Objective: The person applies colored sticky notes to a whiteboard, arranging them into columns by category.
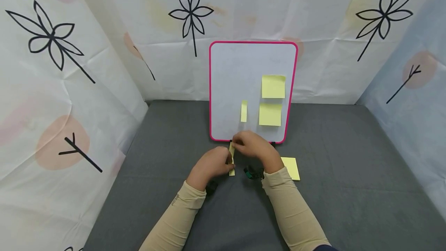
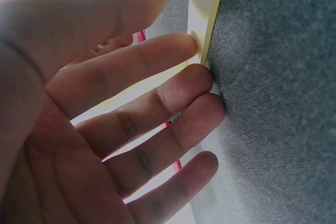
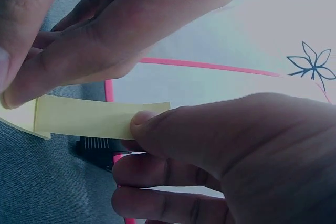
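My right hand (image 1: 256,147) pinches the far end of a narrow yellow sticky note (image 3: 89,116) between thumb and fingers. That strip lifts up from a slim pad of sticky notes (image 2: 209,3) on the grey table. At the pad's near end, my left hand (image 1: 213,162) touches it with the index fingertip (image 2: 186,44), thumb apart and the other fingers loosely extended. Just beyond the hands stands a whiteboard (image 1: 235,65) with a pink frame. One narrow yellow note (image 1: 244,111) is stuck on it, left of two square yellow notes, an upper one (image 1: 273,86) and a lower one (image 1: 270,114).
A square yellow sticky note pad (image 1: 292,169) lies on the grey tabletop (image 1: 348,173), partly behind my right sleeve. Black feet (image 3: 94,145) hold up the board's lower edge. White cloth walls (image 1: 139,7) with leaf drawings enclose the table at the back and sides.
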A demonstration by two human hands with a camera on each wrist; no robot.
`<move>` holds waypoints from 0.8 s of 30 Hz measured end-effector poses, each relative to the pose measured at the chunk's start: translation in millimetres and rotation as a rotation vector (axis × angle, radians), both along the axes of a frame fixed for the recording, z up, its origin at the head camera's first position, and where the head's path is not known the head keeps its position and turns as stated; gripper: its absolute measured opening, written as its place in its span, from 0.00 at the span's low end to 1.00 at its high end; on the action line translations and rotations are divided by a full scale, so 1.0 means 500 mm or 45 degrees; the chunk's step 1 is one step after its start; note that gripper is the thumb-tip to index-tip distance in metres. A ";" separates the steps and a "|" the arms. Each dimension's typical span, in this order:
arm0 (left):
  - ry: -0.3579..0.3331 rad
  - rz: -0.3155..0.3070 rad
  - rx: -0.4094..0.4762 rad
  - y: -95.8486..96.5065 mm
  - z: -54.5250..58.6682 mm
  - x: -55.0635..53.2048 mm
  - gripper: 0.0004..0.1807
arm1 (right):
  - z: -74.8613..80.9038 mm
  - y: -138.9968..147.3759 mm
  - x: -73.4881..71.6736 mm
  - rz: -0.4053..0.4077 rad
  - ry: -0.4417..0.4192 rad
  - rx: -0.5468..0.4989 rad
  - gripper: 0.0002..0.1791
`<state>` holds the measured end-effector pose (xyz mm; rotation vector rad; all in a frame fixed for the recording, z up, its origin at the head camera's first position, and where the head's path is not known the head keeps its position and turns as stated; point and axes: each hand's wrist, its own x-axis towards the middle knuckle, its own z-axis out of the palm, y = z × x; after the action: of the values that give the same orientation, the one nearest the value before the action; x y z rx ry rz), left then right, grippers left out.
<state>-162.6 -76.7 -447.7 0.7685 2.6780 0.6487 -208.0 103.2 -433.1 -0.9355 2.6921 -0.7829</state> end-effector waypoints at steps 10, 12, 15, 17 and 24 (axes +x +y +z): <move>-0.028 -0.005 0.009 -0.003 0.002 0.001 0.19 | 0.007 0.015 0.001 -0.082 -0.011 -0.078 0.09; -0.030 -0.004 0.009 -0.004 0.002 0.001 0.19 | 0.008 0.017 0.001 -0.081 -0.006 -0.100 0.09; -0.032 -0.002 0.008 -0.004 0.000 0.001 0.18 | 0.013 0.019 0.002 -0.081 0.016 -0.147 0.10; -0.035 0.003 0.004 -0.004 0.000 0.001 0.17 | 0.018 0.020 0.004 -0.088 0.028 -0.184 0.10; -0.030 0.007 -0.009 -0.003 0.002 0.000 0.16 | 0.034 0.023 0.012 -0.063 0.073 -0.271 0.05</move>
<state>-162.8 -78.1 -446.6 0.7474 2.6609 0.6454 -202.0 114.7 -416.1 -0.9528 2.7299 -1.0870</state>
